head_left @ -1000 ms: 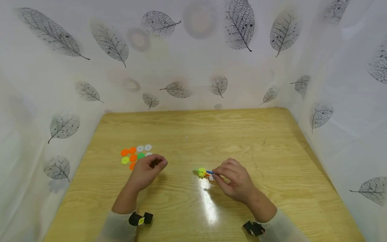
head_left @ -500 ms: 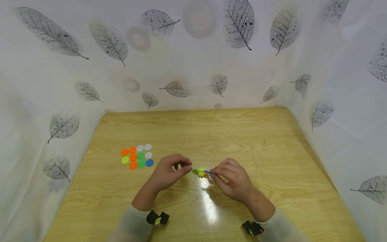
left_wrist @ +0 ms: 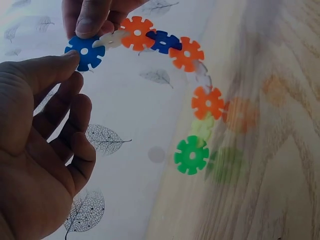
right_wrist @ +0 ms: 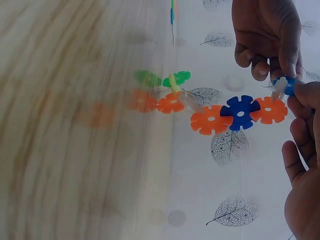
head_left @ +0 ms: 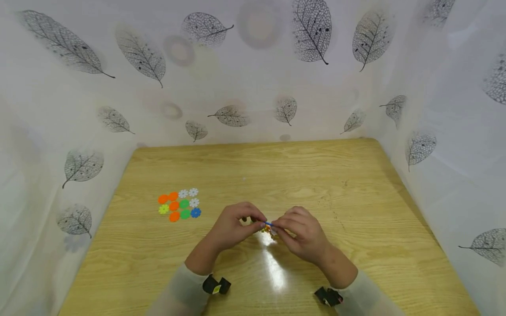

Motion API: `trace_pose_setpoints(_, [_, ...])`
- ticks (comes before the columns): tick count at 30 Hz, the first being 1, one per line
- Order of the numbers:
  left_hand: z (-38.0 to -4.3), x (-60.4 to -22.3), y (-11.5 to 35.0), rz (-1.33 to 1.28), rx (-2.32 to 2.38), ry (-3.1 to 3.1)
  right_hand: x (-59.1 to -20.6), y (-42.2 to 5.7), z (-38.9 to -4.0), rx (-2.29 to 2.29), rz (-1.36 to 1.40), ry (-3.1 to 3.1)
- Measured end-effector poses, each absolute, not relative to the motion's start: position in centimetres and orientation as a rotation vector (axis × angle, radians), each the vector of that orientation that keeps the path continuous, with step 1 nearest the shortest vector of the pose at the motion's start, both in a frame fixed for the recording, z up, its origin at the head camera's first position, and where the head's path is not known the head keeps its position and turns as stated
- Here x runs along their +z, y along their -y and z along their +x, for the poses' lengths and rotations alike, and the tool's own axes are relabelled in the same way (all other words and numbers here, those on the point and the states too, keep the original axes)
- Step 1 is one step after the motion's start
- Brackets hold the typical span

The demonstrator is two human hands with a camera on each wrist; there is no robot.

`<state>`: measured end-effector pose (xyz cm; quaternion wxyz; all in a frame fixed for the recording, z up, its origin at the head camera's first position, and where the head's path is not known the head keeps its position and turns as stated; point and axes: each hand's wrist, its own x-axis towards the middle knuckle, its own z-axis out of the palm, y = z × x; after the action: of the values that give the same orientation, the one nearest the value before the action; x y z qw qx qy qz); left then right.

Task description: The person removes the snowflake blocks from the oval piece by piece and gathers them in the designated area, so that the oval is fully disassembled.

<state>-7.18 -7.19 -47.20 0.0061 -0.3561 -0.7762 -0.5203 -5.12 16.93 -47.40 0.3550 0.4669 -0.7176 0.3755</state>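
Both hands meet over the middle of the table at one end of a chain of notched, flower-shaped plastic linking discs. My left hand (head_left: 236,226) pinches the blue end disc (left_wrist: 85,52) between thumb and forefinger. From the other side, my right hand (head_left: 303,237) holds that same disc by its edge. A white disc (left_wrist: 111,39) is slotted into it. The chain curves on through an orange disc (left_wrist: 131,38), a dark blue disc (right_wrist: 240,116) and more orange and pale ones to a green disc (left_wrist: 186,162) at the far end. In the head view, fingers hide most of it.
Loose discs lie in rows on the left of the wooden table (head_left: 245,175): several orange discs (head_left: 174,206), white discs (head_left: 193,192), green discs (head_left: 184,214), a yellow disc (head_left: 164,209) and a blue disc (head_left: 195,213). Leaf-printed cloth (head_left: 253,79) surrounds the table's back and sides.
My left hand has moved right from beside the loose discs to the chain and now grips its blue end disc. My right hand has stayed nearly still, holding that disc.
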Motion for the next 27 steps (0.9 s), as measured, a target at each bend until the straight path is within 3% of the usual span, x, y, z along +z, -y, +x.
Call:
trace_pose_setpoints(14, [-6.7, -46.9, 7.3, -1.020, -1.629, 2.469, -48.2, -17.1, -4.6, 1.012, 1.056, 2.187])
trace_pose_setpoints(27, [-6.5, -47.1, 7.8, -1.009, -1.615, 2.450, -48.7, -16.5, -4.7, 0.950, 1.085, 2.141])
